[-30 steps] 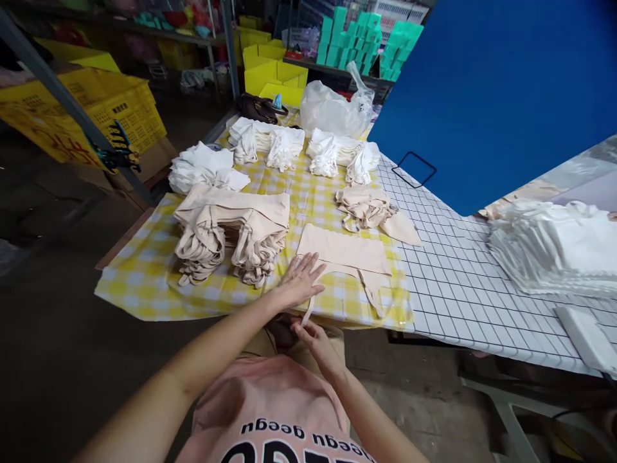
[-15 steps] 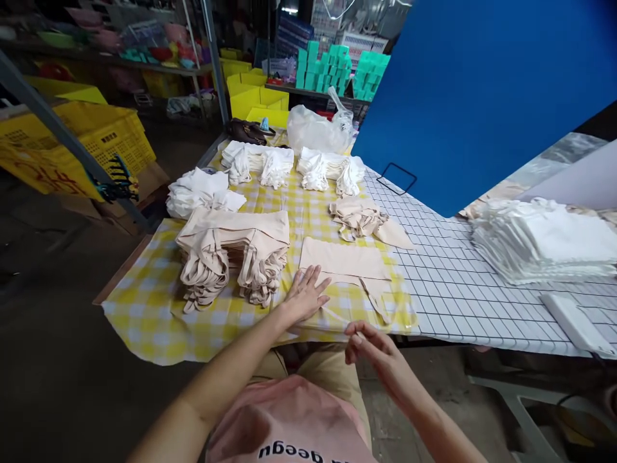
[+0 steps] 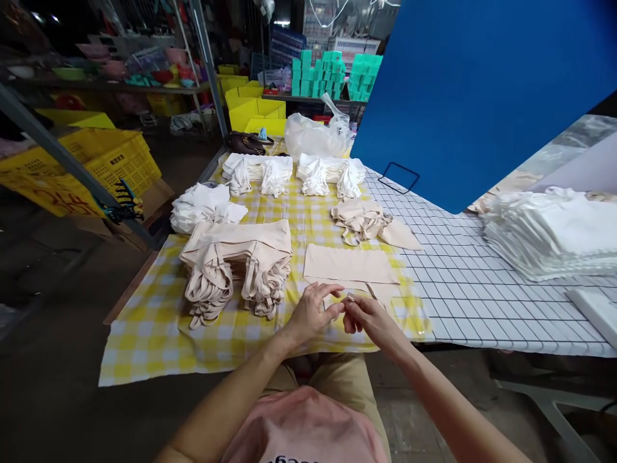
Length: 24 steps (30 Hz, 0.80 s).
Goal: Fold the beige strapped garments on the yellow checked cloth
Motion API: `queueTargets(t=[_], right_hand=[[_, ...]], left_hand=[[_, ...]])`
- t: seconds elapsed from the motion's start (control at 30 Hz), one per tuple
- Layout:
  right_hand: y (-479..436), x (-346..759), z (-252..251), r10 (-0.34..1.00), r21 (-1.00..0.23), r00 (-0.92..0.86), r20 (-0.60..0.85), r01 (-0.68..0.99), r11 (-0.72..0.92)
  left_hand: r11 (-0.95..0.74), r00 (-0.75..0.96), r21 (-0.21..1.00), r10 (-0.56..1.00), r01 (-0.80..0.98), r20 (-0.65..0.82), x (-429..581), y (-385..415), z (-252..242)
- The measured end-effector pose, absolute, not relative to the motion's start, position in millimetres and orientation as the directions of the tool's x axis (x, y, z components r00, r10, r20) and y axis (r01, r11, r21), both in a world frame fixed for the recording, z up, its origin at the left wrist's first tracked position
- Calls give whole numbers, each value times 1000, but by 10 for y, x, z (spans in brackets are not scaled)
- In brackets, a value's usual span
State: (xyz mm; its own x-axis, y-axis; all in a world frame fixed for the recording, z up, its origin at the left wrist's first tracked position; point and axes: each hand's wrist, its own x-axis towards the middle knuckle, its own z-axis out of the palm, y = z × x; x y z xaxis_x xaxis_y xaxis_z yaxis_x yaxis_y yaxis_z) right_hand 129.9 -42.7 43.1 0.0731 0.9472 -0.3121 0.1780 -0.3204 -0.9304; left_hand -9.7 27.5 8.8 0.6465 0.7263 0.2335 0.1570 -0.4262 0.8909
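Overall: the counter point(image 3: 457, 305) is largest, its left part under a yellow-checked cover point(image 3: 149, 337). A beige garment stack point(image 3: 236, 239) sits near the front-left corner, straps toward the front edge. A single beige garment point(image 3: 349, 265) lies flat right of it, by the front edge. Left hand point(image 3: 311, 315) at its near side: fingers bent, apart. Right hand point(image 3: 369, 318) just beside: thumb and fingertips drawn together; cannot tell on what. Risk, as judged: tugging a strap with the body unpressed could skew or crease the thin cloth.
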Motion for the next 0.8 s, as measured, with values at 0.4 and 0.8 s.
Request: queueTargets(t=[0.4,0.8], right_hand=[[-416,1339,336,896,-890,-115,-430,220,-399],[-375,1239,18,963,-917,267,30,391,-80]], left_hand=[[-114,648,985,761,131,2,-70,377,206],[51,545,942,805,332,-235,91,463,121]])
